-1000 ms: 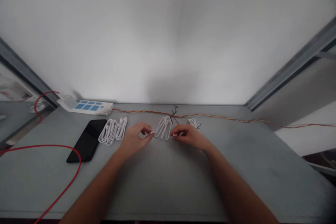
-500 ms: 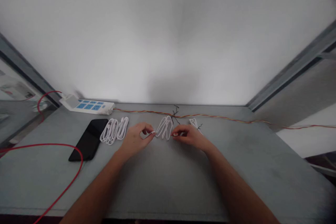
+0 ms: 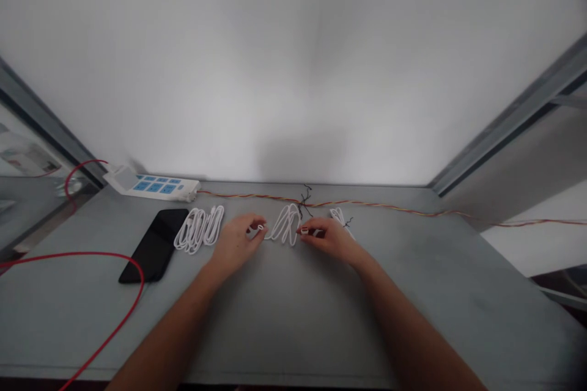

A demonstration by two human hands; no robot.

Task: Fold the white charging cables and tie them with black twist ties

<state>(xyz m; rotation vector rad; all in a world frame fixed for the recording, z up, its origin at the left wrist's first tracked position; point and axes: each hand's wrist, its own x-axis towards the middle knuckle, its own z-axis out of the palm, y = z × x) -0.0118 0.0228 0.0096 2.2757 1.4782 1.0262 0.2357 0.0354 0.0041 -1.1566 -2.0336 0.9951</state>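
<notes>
A white charging cable (image 3: 286,224) lies looped on the grey table between my two hands. My left hand (image 3: 238,239) pinches one small white connector end of it between thumb and fingers. The other end, a wider plug with an opening that looks like USB (image 3: 305,231), is pinched in my right hand (image 3: 331,238). Left of my left hand lie coiled white cables (image 3: 198,229). Just behind my right hand sits another white cable bundle (image 3: 338,215) with a black twist tie, partly hidden by the hand.
A black phone (image 3: 155,245) lies at the left. Behind it stands a white power strip (image 3: 158,187) with blue sockets and a charger plugged in. A red cable (image 3: 132,305) curves over the left front. A twisted red-yellow wire (image 3: 367,202) runs along the back with black twist ties (image 3: 304,197).
My left hand has turned its connector slightly and drawn it a little left, so its end faces me more. My right hand has barely shifted, its plug tilted slightly.
</notes>
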